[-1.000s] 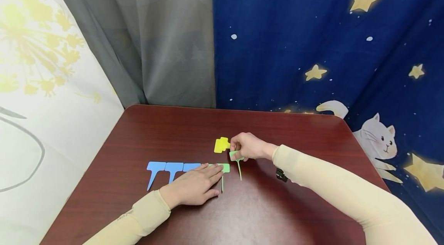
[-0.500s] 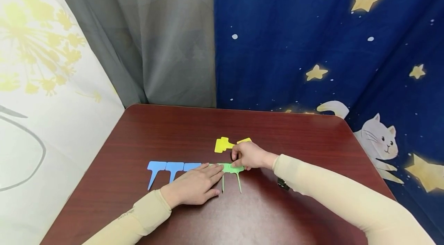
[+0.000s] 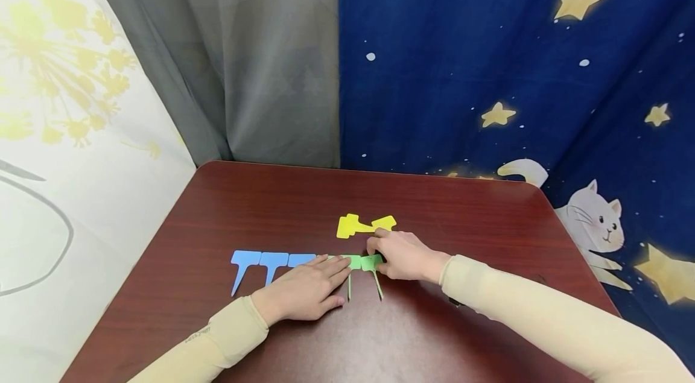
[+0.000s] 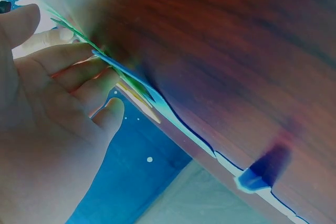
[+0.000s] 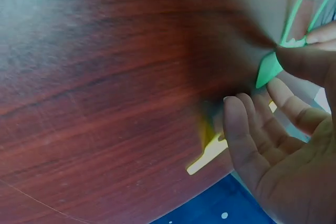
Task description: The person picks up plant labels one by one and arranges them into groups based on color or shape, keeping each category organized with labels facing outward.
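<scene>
T-shaped plant labels lie in a row on the dark red table [image 3: 260, 335], blue plant labels [image 3: 245, 258] at the left and green ones at the right. My left hand [image 3: 304, 289] rests flat across the middle of the row, fingers straight, hiding parts of several labels. With thumb and index finger at its edges, my right hand [image 3: 404, 255] holds the rightmost green plant label [image 3: 371, 262], whose stem slants toward me. The right wrist view shows this green label [image 5: 266, 72] between thumb and index finger, the other fingers loosely bent.
Behind the row, yellow plant labels [image 3: 344, 227] lie overlapping, close to the right hand's fingertips. A grey curtain [image 3: 282, 69] and a blue starry curtain [image 3: 423, 99] hang beyond the table's far edge.
The right hand has brought the green label down to the row's right end, then shifted slightly right, and the label's stem has turned a little. The left hand has stayed put.
</scene>
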Tool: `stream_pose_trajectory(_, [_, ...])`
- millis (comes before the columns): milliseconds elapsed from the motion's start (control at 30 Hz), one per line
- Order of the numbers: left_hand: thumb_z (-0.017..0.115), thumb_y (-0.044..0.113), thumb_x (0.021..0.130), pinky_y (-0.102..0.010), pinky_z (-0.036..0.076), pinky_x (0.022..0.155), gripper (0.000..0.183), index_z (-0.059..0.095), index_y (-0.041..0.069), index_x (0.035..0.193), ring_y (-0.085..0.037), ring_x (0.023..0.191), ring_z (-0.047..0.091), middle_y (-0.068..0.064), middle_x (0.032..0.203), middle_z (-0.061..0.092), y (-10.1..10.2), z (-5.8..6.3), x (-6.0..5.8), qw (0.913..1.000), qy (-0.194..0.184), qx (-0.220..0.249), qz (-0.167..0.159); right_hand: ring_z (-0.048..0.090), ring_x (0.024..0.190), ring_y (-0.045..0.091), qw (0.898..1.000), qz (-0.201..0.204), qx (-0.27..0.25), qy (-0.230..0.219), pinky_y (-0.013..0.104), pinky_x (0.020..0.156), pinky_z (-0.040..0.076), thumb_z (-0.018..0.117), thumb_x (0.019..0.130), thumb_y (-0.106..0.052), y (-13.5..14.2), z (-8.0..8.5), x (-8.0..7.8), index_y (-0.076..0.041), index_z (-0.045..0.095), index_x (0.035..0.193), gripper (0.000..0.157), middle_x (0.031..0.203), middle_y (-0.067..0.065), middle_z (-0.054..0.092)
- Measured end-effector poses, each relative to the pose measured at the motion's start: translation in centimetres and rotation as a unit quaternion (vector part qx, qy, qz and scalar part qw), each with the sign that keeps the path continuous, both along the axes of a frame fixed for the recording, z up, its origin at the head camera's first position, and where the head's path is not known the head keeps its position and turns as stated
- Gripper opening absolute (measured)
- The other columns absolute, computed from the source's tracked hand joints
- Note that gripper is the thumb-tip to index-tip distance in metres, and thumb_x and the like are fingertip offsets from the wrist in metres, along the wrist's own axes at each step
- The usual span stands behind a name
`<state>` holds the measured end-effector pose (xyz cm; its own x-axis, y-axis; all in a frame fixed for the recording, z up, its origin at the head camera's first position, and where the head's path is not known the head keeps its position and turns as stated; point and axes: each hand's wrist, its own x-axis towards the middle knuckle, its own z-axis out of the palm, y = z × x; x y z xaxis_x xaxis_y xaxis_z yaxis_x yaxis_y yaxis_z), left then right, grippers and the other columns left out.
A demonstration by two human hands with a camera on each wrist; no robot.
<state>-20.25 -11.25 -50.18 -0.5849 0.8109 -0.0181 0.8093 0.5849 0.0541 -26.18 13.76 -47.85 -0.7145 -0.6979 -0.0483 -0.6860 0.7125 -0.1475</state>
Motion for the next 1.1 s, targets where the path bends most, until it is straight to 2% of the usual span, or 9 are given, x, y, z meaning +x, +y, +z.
stream_pose_trajectory(333, [0.035,0.048,0.095,-0.040,0.021,0.107,0.060,0.035,0.010,0.140,-0.020,0.134,0.023,-0.007,0.147,0.026,0.0,0.0,0.0,1.0000,0.006,0.002,-0.002,0.046,0.061,0.005,0.999,0.005,-0.031,0.022,0.023,0.053,0.042,0.073,0.076,-0.031,0.6,-0.4,0.4,-0.022,0.062,0.089,0.019,0.085,-0.006,0.052])
stream_pose_trajectory(833, [0.033,0.048,0.095,-0.041,0.020,0.107,0.060,0.034,0.010,0.141,-0.020,0.134,0.022,-0.007,0.147,0.025,0.0,0.2,0.0,1.0000,0.003,-0.001,0.002,0.045,0.059,0.004,0.999,0.007,-0.042,0.034,0.022,0.051,0.041,0.071,0.078,-0.033,0.9,-0.4,0.6,-0.022,0.064,0.090,0.018,0.084,-0.005,0.052])
stream_pose_trajectory(1000, [0.033,0.048,0.096,-0.042,0.017,0.108,0.059,0.036,0.010,0.140,-0.019,0.133,0.024,-0.006,0.147,0.026,0.0,0.1,-0.1,1.0000,0.006,0.000,0.000,0.046,0.060,0.003,0.998,0.001,-0.047,0.042,0.022,0.051,0.042,0.068,0.081,-0.033,0.9,0.1,0.1,-0.022,0.064,0.090,0.014,0.085,-0.006,0.054])
stream_pose_trajectory(1100, [0.033,0.048,0.095,-0.042,0.016,0.108,0.058,0.038,0.010,0.139,-0.020,0.133,0.025,-0.007,0.146,0.028,0.0,0.3,-0.2,0.9999,0.013,0.004,-0.002,0.048,0.063,0.002,0.997,0.003,-0.044,0.069,0.023,0.052,0.044,0.067,0.081,-0.031,0.8,0.6,-0.7,-0.023,0.065,0.090,0.012,0.084,-0.009,0.054])
